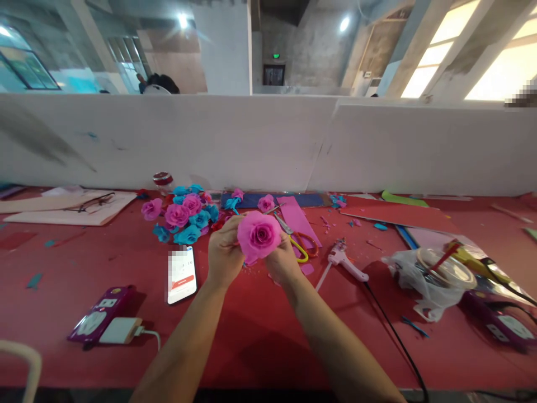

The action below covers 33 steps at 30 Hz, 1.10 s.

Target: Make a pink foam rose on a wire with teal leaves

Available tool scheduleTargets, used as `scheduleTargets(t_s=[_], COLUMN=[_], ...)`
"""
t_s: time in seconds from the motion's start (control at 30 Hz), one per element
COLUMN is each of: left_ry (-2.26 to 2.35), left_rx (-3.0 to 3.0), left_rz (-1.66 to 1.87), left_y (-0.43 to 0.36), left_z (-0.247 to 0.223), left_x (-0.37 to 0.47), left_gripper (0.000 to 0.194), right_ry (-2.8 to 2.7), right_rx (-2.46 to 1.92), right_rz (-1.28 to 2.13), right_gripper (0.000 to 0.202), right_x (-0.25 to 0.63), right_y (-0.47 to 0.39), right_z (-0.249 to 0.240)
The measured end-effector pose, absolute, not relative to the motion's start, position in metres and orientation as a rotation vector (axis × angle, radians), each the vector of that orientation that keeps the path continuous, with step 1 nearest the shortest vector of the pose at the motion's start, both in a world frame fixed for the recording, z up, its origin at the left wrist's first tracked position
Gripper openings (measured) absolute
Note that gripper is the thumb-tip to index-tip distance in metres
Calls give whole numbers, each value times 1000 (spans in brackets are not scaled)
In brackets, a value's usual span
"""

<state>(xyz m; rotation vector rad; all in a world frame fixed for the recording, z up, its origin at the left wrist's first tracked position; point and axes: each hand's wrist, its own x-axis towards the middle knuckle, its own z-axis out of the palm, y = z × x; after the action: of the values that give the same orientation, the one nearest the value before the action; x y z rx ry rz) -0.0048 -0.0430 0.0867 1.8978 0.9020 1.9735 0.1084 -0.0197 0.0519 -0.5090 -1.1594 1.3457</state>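
A pink paper rose [259, 235] faces me at the middle of the view, held up over the red table between both hands. My left hand [226, 249] closes on its left side, and my right hand [283, 260] grips it from the right; the fingertips are partly hidden behind the petals. Right behind my right hand lie scissors [302, 246] with yellow and orange handles, on a strip of pink paper [296, 215]. To the left sits a bunch of pink and blue paper roses [184, 215]. Another small pink rose [266, 202] lies beyond the held one.
A pink glue gun [346, 262] with a black cord lies to the right. Farther right stand a plastic bag with a bowl [444, 271] and a purple power strip [499, 322]. A phone [182, 275] and another power strip [103, 313] are left. A white partition [188, 140] closes the back.
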Motion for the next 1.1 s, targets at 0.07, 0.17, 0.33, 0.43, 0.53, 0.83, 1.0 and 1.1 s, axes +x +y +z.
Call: scheduleTargets(t_s=[0.07,0.17,0.33,0.43,0.53,0.83,1.0,1.1], left_ry=[1063,1232,1323,1271,1225,1223,1249,1245], left_rx=[1934,1925,1746,1650,1551,1699,1771,1781], left_rz=[2012,1995,1957,1983,2051,2151,2193,2182], left_y=[-34,-22,-12,-8,0,12,13,14], left_z=[85,73,44,32,23,0,6,9], left_x=[-7,-11,-18,-18,-17,-25,-19,-10], left_gripper=[5,11,12,12,9,10,14,14], right_ry=[-1253,-1344,-1376,-1358,-1324,-1230,-1186,-1307], right_rx=[-524,-518,-558,-582,-603,-765,-855,-813], right_rz=[1183,1036,1009,1012,1030,1074,896,724], right_gripper=[18,10,5,6,9,20,18,20], right_x=[105,103,99,89,80,106,125,132], right_y=[-8,8,20,22,23,6,-17,-29], right_z=[52,50,35,24,18,22,35,44])
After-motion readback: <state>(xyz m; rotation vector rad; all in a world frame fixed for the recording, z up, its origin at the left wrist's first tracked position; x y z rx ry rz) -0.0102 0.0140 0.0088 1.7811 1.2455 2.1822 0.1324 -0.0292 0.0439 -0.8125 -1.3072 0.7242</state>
